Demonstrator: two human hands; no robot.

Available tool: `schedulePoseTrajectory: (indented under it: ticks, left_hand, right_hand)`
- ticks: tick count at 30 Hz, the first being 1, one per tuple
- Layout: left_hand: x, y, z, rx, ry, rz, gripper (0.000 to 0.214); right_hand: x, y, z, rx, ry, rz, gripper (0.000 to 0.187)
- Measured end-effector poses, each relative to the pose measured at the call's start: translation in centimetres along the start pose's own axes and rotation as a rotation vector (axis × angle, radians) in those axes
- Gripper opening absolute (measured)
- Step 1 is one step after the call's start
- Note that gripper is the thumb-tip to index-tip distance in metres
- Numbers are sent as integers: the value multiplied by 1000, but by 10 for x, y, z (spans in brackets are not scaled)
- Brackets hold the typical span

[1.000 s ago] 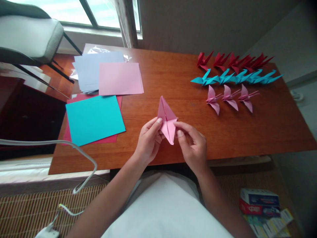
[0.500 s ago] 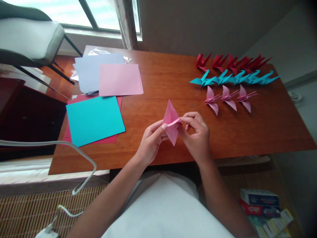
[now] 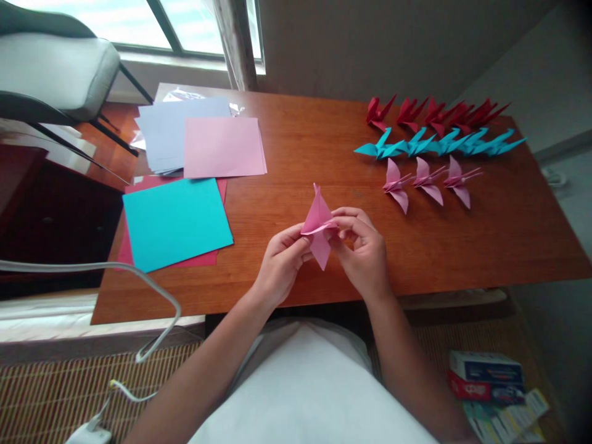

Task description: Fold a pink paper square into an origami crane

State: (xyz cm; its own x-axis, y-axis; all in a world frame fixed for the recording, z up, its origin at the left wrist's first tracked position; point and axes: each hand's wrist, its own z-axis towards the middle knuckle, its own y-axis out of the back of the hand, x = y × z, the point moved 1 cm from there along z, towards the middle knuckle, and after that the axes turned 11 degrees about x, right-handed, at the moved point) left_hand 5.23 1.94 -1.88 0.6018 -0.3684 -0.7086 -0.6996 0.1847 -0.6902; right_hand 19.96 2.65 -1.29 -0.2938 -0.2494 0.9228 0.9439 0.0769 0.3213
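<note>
A pink folded paper piece (image 3: 318, 216), pointed at its upper and lower ends, is held between both hands above the near part of the table. My left hand (image 3: 287, 256) pinches its left side, thumb on the near face. On the right side, my right hand (image 3: 363, 243) grips it between thumb and fingers; part of the paper there is hidden. To the right stand three pink paper cranes (image 3: 428, 180). Behind them are a row of blue paper cranes (image 3: 439, 144) and a row of red paper cranes (image 3: 435, 115), several in each.
At the table's left lie blue sheets (image 3: 178, 223) over red sheets (image 3: 210, 258), with pink sheets (image 3: 224, 148) and pale grey-blue sheets (image 3: 161, 135) behind. A white cable (image 3: 157, 288) arcs past the left edge. Boxes (image 3: 488, 373) are on the floor at right.
The pink paper has tilted, and its middle flap now lies more level, with a narrow tip showing at the top. My right hand has shifted slightly left, its fingers closer over the paper.
</note>
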Motion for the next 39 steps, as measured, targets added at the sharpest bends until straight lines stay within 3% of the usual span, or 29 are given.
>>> schedulePoseTrajectory:
  ticks: [7, 25, 39]
  left_hand:
    - [1, 1, 0, -20, 19, -45, 24]
    - [4, 1, 0, 83, 59, 57, 27]
    - [-1, 1, 0, 15, 65, -72, 22]
  right_hand:
    - [-11, -2, -4, -43, -88, 141, 11]
    - [-3, -4, 12, -48, 35, -1, 11]
    - [-5, -3, 7, -57, 81, 41, 4]
